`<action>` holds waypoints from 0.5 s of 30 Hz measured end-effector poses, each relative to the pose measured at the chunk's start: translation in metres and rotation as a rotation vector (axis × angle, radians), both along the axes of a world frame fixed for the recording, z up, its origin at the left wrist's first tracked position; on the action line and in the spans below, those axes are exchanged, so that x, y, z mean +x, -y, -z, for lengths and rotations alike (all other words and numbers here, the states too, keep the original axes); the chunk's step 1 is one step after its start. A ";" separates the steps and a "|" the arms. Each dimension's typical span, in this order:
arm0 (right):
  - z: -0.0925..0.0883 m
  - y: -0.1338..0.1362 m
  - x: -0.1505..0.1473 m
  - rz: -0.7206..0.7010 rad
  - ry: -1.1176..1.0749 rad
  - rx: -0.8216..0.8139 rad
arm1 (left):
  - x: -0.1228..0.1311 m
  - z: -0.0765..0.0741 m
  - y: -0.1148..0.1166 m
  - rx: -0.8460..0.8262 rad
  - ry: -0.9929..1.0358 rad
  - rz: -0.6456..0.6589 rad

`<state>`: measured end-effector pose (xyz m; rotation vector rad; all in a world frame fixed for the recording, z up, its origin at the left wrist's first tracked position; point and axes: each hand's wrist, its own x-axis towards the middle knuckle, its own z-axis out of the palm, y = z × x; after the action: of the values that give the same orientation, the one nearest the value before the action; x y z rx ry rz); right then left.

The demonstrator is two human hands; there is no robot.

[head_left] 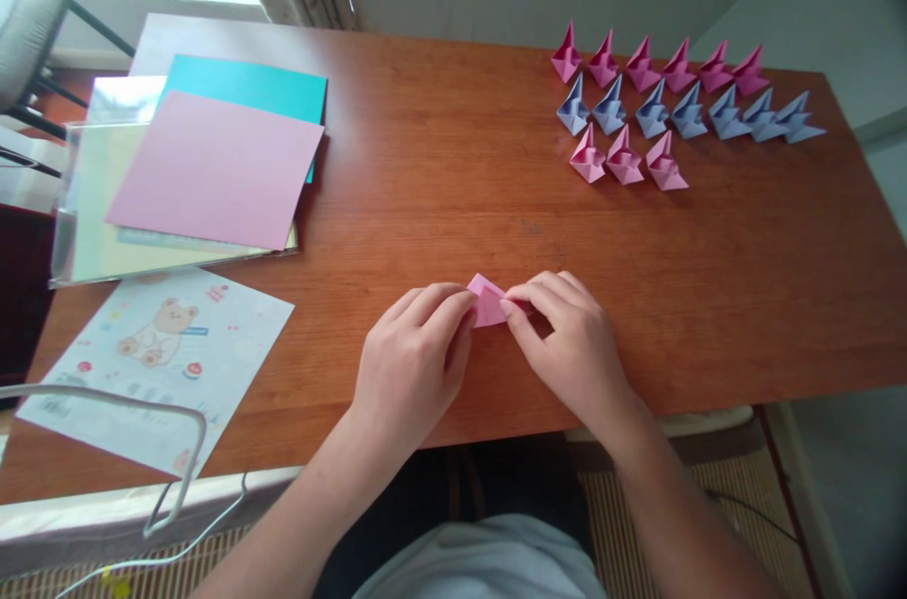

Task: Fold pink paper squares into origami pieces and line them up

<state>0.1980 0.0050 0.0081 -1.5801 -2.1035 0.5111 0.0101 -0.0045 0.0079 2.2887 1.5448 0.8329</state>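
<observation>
A small folded piece of pink paper (488,301) is held between both hands, just above the front part of the wooden table. My left hand (418,349) pinches its left edge, with the fingers bent and the thumb underneath partly hidden. On the other side, my right hand (567,334) grips the right edge between thumb and forefinger, the other fingers curled. Beyond, at the back right, stand folded paper figures with pointed tips: a row in dark pink (641,65), a row in blue-grey (652,112) and three in light pink (624,157).
The wooden table (425,202) has a stack at left: a pink sheet (219,169), a turquoise sheet (248,75) and a plastic sleeve (85,193). Nearer lies a white bear-printed sheet (233,325). A pale bent tube (142,402) crosses the front left corner. A chair (28,23) stands beyond.
</observation>
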 end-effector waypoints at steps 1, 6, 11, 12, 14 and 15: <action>0.000 0.000 -0.001 0.010 0.008 -0.002 | 0.001 0.000 0.000 -0.004 0.000 -0.014; 0.000 -0.002 -0.006 0.068 0.013 -0.008 | 0.004 0.000 0.000 -0.014 -0.008 -0.044; 0.000 -0.003 -0.011 0.120 0.041 -0.012 | 0.004 0.001 0.002 0.003 -0.038 -0.051; 0.000 -0.003 -0.011 0.129 0.041 -0.014 | 0.004 0.001 0.002 0.010 -0.043 -0.053; 0.000 -0.003 -0.012 0.147 0.040 -0.023 | 0.005 0.002 0.002 0.017 -0.054 -0.054; 0.000 -0.003 -0.013 0.155 0.038 -0.027 | 0.006 0.002 0.002 0.021 -0.057 -0.054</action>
<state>0.1849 0.0084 0.0085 -1.7639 -1.9886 0.4616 0.0161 -0.0060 0.0063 2.3140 1.6369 0.8082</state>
